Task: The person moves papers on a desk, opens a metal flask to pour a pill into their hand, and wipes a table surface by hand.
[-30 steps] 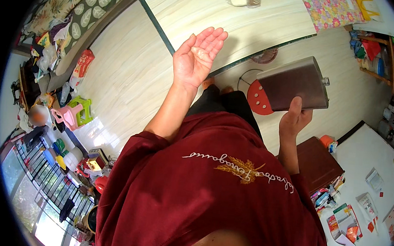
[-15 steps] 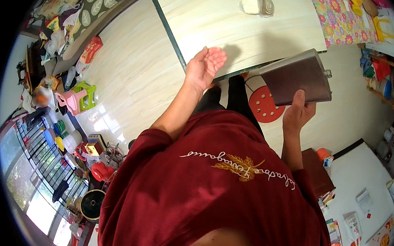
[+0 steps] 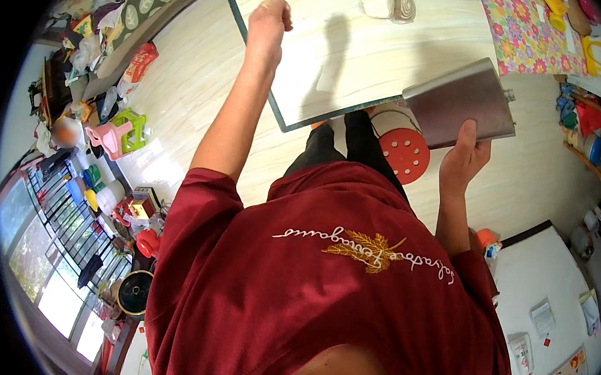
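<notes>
My right hand (image 3: 464, 160) grips a large flat hip flask (image 3: 459, 104) by its near edge, thumb on top and fingers underneath. The flask is dark brown with a metallic sheen, and its small metal neck (image 3: 508, 95) points right. It is held tilted by the near edge of the pale table (image 3: 300, 90). Farther out on the left, my left hand (image 3: 270, 22) is raised over the table's left side with its fingers curled in. Nothing shows in it.
Bagged items (image 3: 386, 4) lie at the table's far side, near a flowered cloth (image 3: 527, 36). A red stool (image 3: 406, 156) with holes stands under the flask. Pink and green stools (image 3: 119, 136) are at left. A white surface (image 3: 545, 281) with papers is at lower right.
My left hand has swung forward and left over the table, its open palm turning into curled fingers. The flask has shifted slightly right with my right hand, and I stand a little differently.
</notes>
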The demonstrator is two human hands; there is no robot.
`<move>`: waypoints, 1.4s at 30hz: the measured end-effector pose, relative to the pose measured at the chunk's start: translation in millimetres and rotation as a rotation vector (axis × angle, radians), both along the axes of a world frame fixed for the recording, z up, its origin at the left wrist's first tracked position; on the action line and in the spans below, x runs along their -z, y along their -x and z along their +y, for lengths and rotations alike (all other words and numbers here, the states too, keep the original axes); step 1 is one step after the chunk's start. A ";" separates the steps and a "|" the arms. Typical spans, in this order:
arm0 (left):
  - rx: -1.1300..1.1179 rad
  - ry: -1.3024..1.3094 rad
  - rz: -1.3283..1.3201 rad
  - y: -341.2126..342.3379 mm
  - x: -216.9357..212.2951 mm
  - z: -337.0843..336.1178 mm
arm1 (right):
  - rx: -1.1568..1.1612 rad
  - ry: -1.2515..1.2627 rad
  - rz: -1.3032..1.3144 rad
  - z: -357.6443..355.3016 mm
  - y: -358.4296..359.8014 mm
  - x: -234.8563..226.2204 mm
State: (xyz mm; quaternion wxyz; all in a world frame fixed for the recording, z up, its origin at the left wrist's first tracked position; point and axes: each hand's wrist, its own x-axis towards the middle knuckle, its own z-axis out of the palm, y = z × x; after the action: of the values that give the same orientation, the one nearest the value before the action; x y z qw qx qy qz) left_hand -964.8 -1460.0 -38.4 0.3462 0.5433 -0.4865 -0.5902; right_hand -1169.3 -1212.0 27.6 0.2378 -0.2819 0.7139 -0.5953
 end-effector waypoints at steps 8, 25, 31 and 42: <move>-0.049 0.165 -0.123 -5.6 -15.5 1.9 | 0.008 -0.039 -0.075 -4.5 15.6 4.9; 0.538 0.313 -0.223 25.3 -48.5 92.6 | -0.344 0.023 0.441 -61.7 -16.9 20.5; 0.525 0.266 -0.167 8.7 -43.9 73.8 | -0.502 -0.021 0.496 -72.2 -27.6 15.1; 0.482 0.408 -0.243 -24.0 -47.2 68.3 | -0.491 -0.097 -1.018 -78.1 -5.6 -0.6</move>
State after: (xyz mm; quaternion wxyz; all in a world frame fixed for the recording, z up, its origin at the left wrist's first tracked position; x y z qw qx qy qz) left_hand -940.8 -1391.7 8.8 0.2378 0.3987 -0.7467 -0.4763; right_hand -1163.7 -1290.1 28.3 0.6961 -0.1060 0.4493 -0.5499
